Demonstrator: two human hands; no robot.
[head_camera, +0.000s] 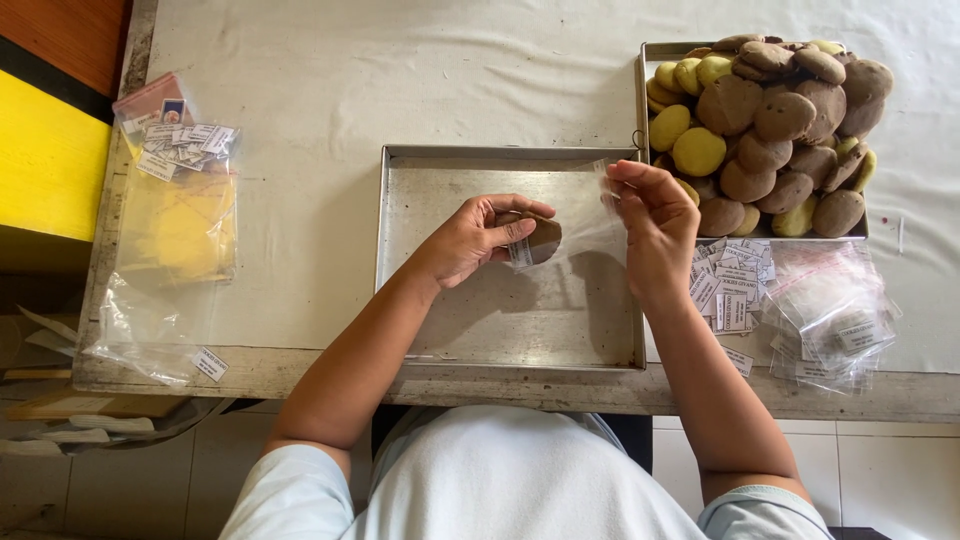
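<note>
My left hand (478, 238) holds a brown round cookie (545, 235) together with a small white paper label (521, 252), above an empty metal tray (440, 180). My right hand (652, 222) pinches the edge of a clear plastic bag (588, 215), which hangs open between both hands. The cookie sits at the bag's mouth, partly inside the plastic.
A second tray (646, 95) at the back right is heaped with brown and yellow cookies (770, 130). Loose paper labels (735, 285) and a stack of clear bags (835, 315) lie right of the empty tray. At the left edge lie more clear bags (170, 270) and labels (185, 140).
</note>
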